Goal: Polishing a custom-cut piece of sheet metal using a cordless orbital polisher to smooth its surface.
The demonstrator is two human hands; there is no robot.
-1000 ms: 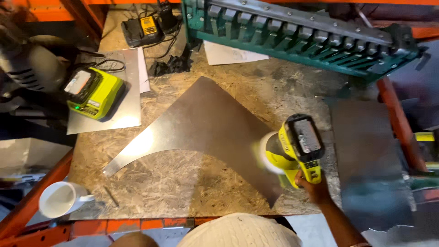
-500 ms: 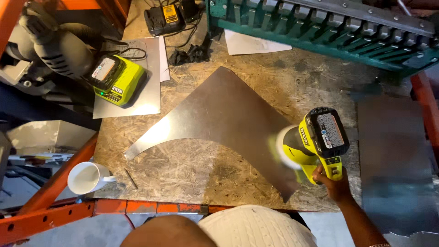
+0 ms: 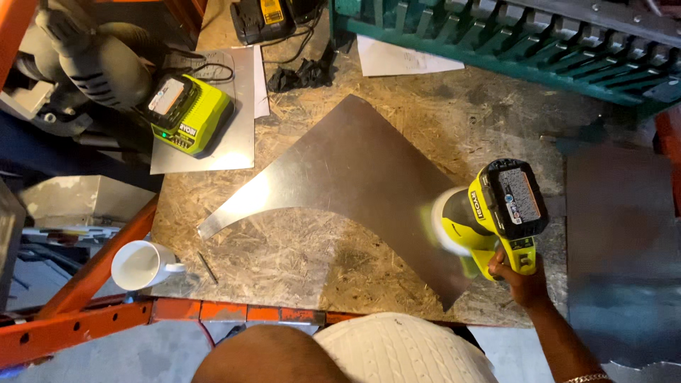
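- One yellow-green cordless power tool (image 3: 493,216) was in view.
- One curved, fan-shaped sheet of grey metal (image 3: 355,177) was there.
- Two battery chargers showed: a yellow-green one (image 3: 186,113) and a black-and-yellow one (image 3: 261,18).
- One white ceramic mug (image 3: 142,264) was there.
- One hand (image 3: 518,273) was visible.

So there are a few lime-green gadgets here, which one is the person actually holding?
The cordless tool at the sheet metal's right edge, gripped by the right hand. The other green unit, a charger, sits untouched at the upper left.
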